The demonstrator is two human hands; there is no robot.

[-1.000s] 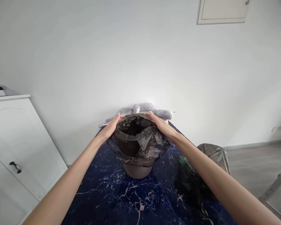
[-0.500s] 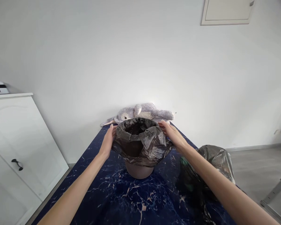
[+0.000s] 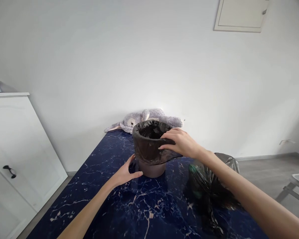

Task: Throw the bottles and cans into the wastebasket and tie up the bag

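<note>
A small grey-brown bin (image 3: 151, 169) stands on the dark blue marbled table (image 3: 109, 202). A black plastic liner (image 3: 149, 146) is folded over its rim. My right hand (image 3: 180, 142) grips the liner's edge on the near right side of the rim, fingers curled around it. My left hand (image 3: 126, 172) rests against the lower left of the bin by its base, fingers spread on the bin wall.
A filled dark plastic bag (image 3: 211, 189) lies on the table to the right of the bin. A grey plush toy (image 3: 142, 119) lies at the table's far end by the wall. A white cabinet (image 3: 12, 149) stands at the left.
My left hand dropped from the liner's rim to the bin's base. My right hand moved to the near right rim and closed on the liner, which now sits smoother and lower over the bin.
</note>
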